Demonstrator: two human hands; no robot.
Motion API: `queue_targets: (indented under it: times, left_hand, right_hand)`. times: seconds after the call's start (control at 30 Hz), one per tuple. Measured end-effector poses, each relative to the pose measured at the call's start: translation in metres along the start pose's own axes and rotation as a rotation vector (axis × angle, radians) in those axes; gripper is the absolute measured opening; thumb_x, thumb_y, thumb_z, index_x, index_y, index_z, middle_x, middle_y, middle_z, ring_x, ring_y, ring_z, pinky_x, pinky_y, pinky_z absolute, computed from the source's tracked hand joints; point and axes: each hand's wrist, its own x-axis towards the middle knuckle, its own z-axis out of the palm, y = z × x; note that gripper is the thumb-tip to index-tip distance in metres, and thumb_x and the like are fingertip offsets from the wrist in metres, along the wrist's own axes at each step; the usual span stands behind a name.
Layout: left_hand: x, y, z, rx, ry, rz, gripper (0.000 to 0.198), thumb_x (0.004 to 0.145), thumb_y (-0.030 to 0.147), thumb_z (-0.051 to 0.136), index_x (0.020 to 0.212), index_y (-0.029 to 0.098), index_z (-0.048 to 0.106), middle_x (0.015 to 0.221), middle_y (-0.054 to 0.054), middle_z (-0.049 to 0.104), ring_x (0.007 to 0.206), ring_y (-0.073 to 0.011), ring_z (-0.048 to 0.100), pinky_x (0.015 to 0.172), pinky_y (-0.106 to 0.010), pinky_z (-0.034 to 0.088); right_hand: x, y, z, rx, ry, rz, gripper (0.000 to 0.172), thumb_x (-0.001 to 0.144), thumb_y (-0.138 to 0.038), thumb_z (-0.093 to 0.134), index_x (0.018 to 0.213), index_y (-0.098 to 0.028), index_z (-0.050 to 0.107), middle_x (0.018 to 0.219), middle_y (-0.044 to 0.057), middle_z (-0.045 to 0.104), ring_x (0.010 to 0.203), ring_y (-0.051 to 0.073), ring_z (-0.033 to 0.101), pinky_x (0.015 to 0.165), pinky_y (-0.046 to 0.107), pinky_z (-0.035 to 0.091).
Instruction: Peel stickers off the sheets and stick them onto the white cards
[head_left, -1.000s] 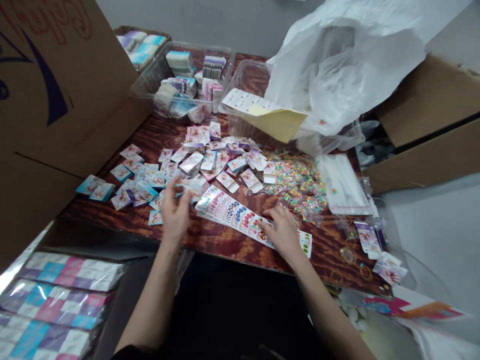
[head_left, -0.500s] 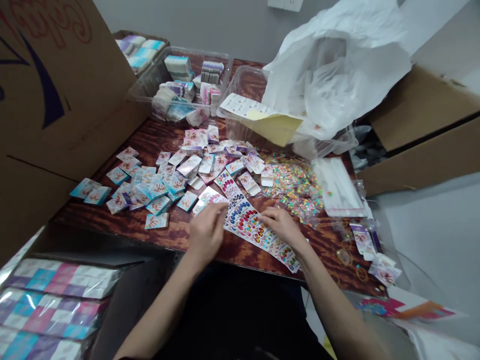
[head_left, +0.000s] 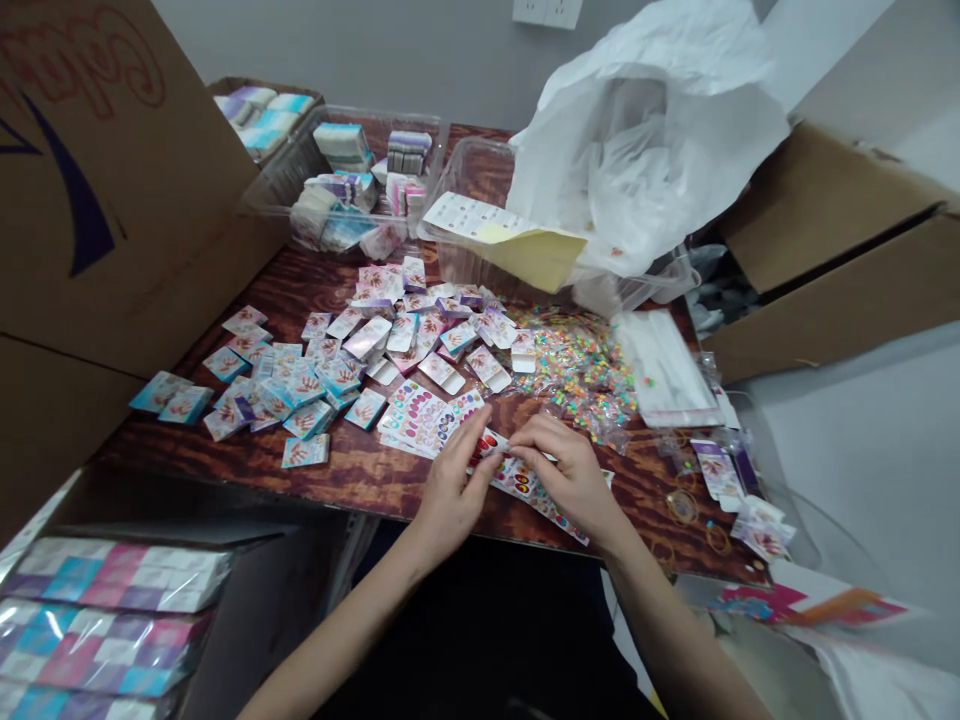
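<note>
My left hand [head_left: 456, 482] and my right hand [head_left: 568, 478] are close together at the table's front edge, fingertips almost meeting. Between them runs a strip of nail stickers [head_left: 525, 482], printed with rows of coloured ovals. Both hands have their fingers closed on this strip, the left thumb and fingers pinching around its upper part. The right fingertips partly hide where it is gripped. More sticker sheets [head_left: 420, 415] lie flat just beyond my left hand. Small printed cartons [head_left: 304, 383], blue, purple and pink, are heaped behind and to the left.
Small bags of coloured bits [head_left: 585, 365] spread behind my right hand. Clear plastic bags [head_left: 664, 375] lie to their right. Clear tubs [head_left: 270, 205] stand at the back, one holding bundled cartons. A large cardboard box [head_left: 112, 200] walls the left. Rubber bands [head_left: 682, 507] lie right.
My hands have come together over the sticker strip. Its far end no longer stretches out toward the cartons and now appears folded back between my hands. The view has shifted slightly.
</note>
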Motion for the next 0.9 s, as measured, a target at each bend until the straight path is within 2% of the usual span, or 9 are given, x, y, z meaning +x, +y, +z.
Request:
queue_targets:
  times: [0.13, 0.23, 0.33, 0.4, 0.53, 0.67, 0.77, 0.83, 0.9]
  left_hand:
    - [-0.003, 0.006, 0.001, 0.242, 0.127, 0.050, 0.082, 0.092, 0.035, 0.056, 0.155, 0.026, 0.004, 0.163, -0.012, 0.002, 0.149, -0.0315, 0.002, 0.119, -0.057, 0.007]
    - [-0.002, 0.005, -0.002, 0.391, 0.096, 0.096, 0.079, 0.094, 0.036, 0.052, 0.155, 0.024, 0.004, 0.162, -0.014, 0.005, 0.149, -0.0330, 0.002, 0.117, -0.062, 0.003]
    - [-0.001, 0.002, -0.008, 0.319, -0.039, 0.116, 0.069, 0.098, 0.035, 0.043, 0.154, 0.027, 0.004, 0.160, -0.011, 0.019, 0.148, -0.0261, 0.015, 0.119, -0.052, 0.016]
    - [0.000, 0.002, -0.012, 0.311, -0.040, 0.123, 0.071, 0.098, 0.038, 0.043, 0.155, 0.025, 0.001, 0.162, -0.012, 0.013, 0.149, -0.0264, 0.012, 0.119, -0.050, 0.019]
    - [0.002, 0.005, -0.014, 0.476, 0.058, 0.164, 0.086, 0.093, 0.045, 0.052, 0.155, 0.020, -0.002, 0.162, -0.016, -0.004, 0.149, -0.0340, -0.003, 0.117, -0.061, 0.007]
    - [0.003, 0.006, -0.015, 0.497, 0.003, 0.201, 0.076, 0.094, 0.040, 0.052, 0.154, 0.019, 0.011, 0.161, -0.017, 0.012, 0.149, -0.0321, 0.005, 0.117, -0.061, 0.007]
    - [0.003, 0.001, -0.016, 0.375, -0.002, 0.218, 0.058, 0.096, 0.029, 0.050, 0.150, 0.021, 0.028, 0.155, -0.014, 0.033, 0.147, -0.0281, 0.022, 0.118, -0.058, 0.014]
    - [0.003, -0.002, -0.015, 0.240, 0.006, 0.269, 0.047, 0.096, 0.020, 0.048, 0.142, 0.024, 0.042, 0.143, -0.011, 0.052, 0.138, -0.0235, 0.042, 0.116, -0.051, 0.027]
    - [0.002, -0.003, -0.016, 0.115, 0.030, 0.322, 0.042, 0.096, 0.012, 0.046, 0.135, 0.025, 0.051, 0.129, -0.008, 0.064, 0.125, -0.0192, 0.055, 0.110, -0.041, 0.040]
  right_hand:
    - [-0.003, 0.001, 0.008, 0.064, 0.145, 0.124, 0.018, 0.093, -0.026, 0.053, 0.079, -0.020, 0.064, 0.075, 0.003, 0.060, 0.074, 0.018, 0.055, 0.071, 0.030, 0.041]
    - [-0.006, 0.001, 0.011, 0.229, 0.100, 0.208, 0.017, 0.093, -0.028, 0.053, 0.082, -0.019, 0.062, 0.075, 0.000, 0.059, 0.070, 0.015, 0.054, 0.066, 0.026, 0.040]
    - [-0.008, 0.001, 0.012, 0.313, 0.051, 0.209, 0.017, 0.093, -0.029, 0.052, 0.084, -0.019, 0.062, 0.075, -0.001, 0.058, 0.069, 0.013, 0.052, 0.065, 0.024, 0.039]
    - [-0.009, 0.002, 0.013, 0.313, 0.105, 0.227, 0.017, 0.093, -0.029, 0.054, 0.083, -0.019, 0.062, 0.075, -0.001, 0.057, 0.069, 0.013, 0.051, 0.065, 0.024, 0.039]
    - [-0.007, 0.004, 0.016, 0.372, 0.238, 0.326, 0.017, 0.092, -0.033, 0.055, 0.082, -0.019, 0.059, 0.070, -0.003, 0.052, 0.063, 0.011, 0.046, 0.059, 0.023, 0.036]
    - [-0.005, 0.002, 0.013, 0.492, 0.103, 0.311, 0.011, 0.089, -0.031, 0.059, 0.087, -0.020, 0.061, 0.075, -0.002, 0.058, 0.068, 0.012, 0.053, 0.063, 0.023, 0.041]
    - [-0.005, -0.003, 0.010, 0.463, -0.004, 0.234, 0.009, 0.090, -0.026, 0.058, 0.094, -0.020, 0.063, 0.085, 0.001, 0.064, 0.080, 0.016, 0.059, 0.073, 0.027, 0.045]
    - [-0.005, -0.006, 0.009, 0.310, 0.013, 0.134, 0.009, 0.090, -0.022, 0.055, 0.092, -0.020, 0.064, 0.086, 0.002, 0.064, 0.083, 0.017, 0.059, 0.078, 0.030, 0.045]
    - [-0.004, -0.006, 0.009, 0.086, 0.136, 0.022, 0.012, 0.089, -0.018, 0.054, 0.095, -0.021, 0.064, 0.092, 0.005, 0.064, 0.090, 0.020, 0.058, 0.084, 0.034, 0.044]
